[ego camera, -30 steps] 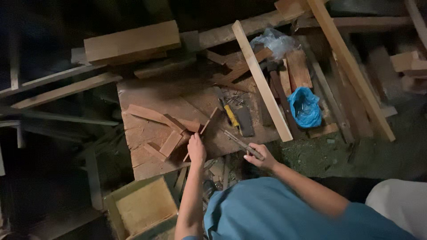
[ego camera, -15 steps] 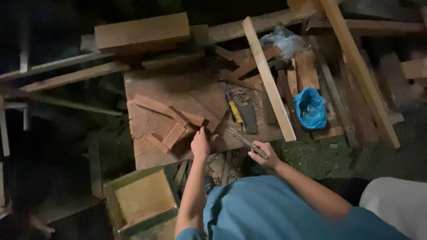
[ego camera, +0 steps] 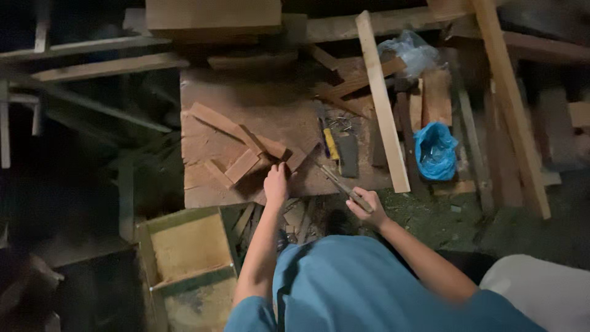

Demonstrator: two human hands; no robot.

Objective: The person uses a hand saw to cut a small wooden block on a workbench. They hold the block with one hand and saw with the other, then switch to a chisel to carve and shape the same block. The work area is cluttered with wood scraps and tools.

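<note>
My left hand point(ego camera: 276, 182) rests on a small piece of wood point(ego camera: 299, 158) at the near edge of a flat wooden board point(ego camera: 258, 104). A few short wood offcuts point(ego camera: 241, 166) lie just left of it. My right hand point(ego camera: 364, 208) grips the handle of a long thin tool point(ego camera: 332, 178), whose tip points up and left toward the piece under my left hand. I cannot tell what kind of tool it is in the dim light. A yellow-handled tool point(ego camera: 330, 142) and a dark flat block point(ego camera: 348, 155) lie on the board just beyond.
A long pale plank point(ego camera: 381, 98) lies to the right, with a blue plastic bag point(ego camera: 435, 150) beside it. More planks are stacked at the back and right. A yellow-green open box point(ego camera: 187, 246) stands at lower left. The surroundings are dark.
The view has shifted slightly, so the board sits lower and more central. My left hand has stayed on the small piece and my right hand still holds the tool near it.
</note>
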